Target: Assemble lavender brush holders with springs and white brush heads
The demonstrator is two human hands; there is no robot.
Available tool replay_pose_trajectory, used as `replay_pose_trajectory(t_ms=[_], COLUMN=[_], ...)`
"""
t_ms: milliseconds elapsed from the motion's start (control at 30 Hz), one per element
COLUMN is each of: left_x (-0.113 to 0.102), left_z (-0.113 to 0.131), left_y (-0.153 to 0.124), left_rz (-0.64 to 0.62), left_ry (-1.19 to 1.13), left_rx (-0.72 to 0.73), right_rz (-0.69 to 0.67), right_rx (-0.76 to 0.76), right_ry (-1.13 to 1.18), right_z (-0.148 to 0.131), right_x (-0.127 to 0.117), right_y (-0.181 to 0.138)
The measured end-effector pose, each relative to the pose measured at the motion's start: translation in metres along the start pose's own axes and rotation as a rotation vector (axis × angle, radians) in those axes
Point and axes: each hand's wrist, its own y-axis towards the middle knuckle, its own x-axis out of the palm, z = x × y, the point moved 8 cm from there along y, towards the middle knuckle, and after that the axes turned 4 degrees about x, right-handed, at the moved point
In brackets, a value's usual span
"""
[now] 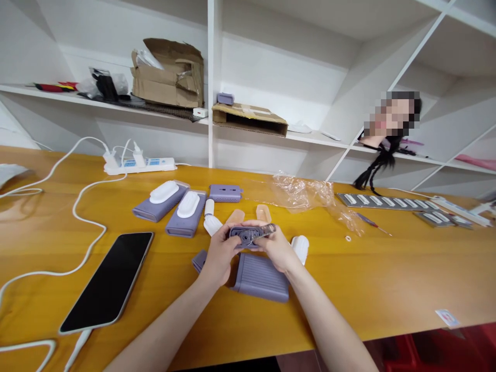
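Observation:
Between both hands is a small purple plastic housing [245, 236] with round openings in its face. My left hand [220, 253] grips its left end, thumb on the face. My right hand [279, 249] closes on the right end, with a clear, shiny strip [267, 231] at its fingers whose kind I cannot make out. Below them lies a ribbed purple case [261, 276], partly covered by the right wrist. A white ribbed piece [300, 249] sits just right of the right hand. Two peach-coloured pieces [263, 213] [235, 217] lie behind the hands.
Two purple cases with white oval tops [186, 219] and another purple block [225, 193] stand behind. A phone [110, 279] with a white cable lies left. Clear plastic film [306, 191], a screwdriver [374, 224] and a power strip [141, 165] are on the table. Shelves hold cardboard boxes [168, 77].

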Motion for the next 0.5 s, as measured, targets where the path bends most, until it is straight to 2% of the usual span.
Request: replay_pose_trajectory(t_ms=[500], left_x=[-0.005], left_z=[-0.004], left_y=[-0.001], left_rz=[-0.003], left_ry=[-0.009], left_rx=[-0.017], right_rz=[0.052], right_rx=[0.098], right_ry=[0.095], right_z=[0.012], right_x=[-0.003], right_y=[0.004])
